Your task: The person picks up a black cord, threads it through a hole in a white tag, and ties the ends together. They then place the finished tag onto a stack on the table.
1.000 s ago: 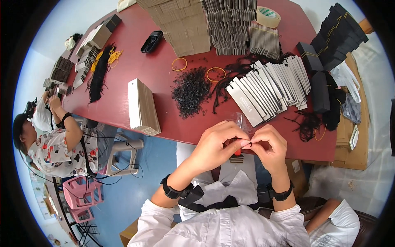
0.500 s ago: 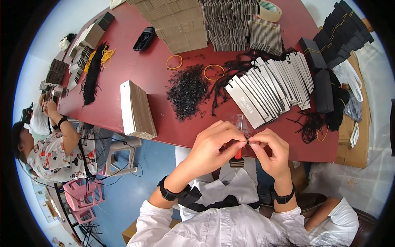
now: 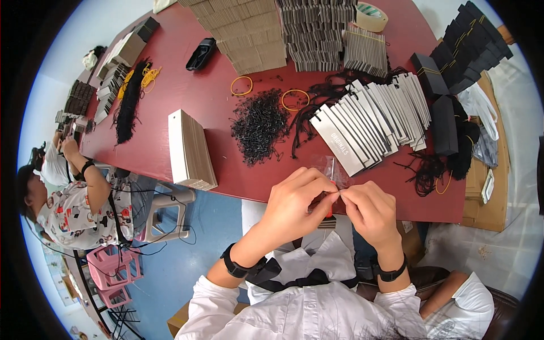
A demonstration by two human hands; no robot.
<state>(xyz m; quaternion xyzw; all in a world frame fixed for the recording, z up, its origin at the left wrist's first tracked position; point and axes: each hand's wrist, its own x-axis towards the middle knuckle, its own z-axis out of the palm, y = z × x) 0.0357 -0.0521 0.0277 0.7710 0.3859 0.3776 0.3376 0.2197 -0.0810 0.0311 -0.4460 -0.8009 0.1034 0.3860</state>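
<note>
My left hand [image 3: 300, 201] and my right hand [image 3: 371, 209] meet fingertip to fingertip at the table's near edge. Both are closed in a pinch, and whatever sits between the fingertips is too small and hidden to make out. Just beneath them shows a bit of a red-handled tool [image 3: 330, 212], partly covered by my fingers. A crumpled piece of clear plastic [image 3: 328, 165] lies right beyond my fingers. Beyond my right hand spreads a fanned row of white card tags [image 3: 362, 127] with black cords. A heap of small black wire-like pins [image 3: 259, 127] lies beyond my left hand.
A stack of cards [image 3: 191, 150] stands at the table's near left. Tall stacks of brown cards [image 3: 243, 37] rise at the back, beside a tape roll [image 3: 371, 18]. Black boxes [image 3: 443, 124] and black cord bundles [image 3: 426, 177] fill the right. Another person [image 3: 73, 198] sits at left.
My right fingers have curled in closer against the left fingertips. The small dark bit seen between them before is now covered.
</note>
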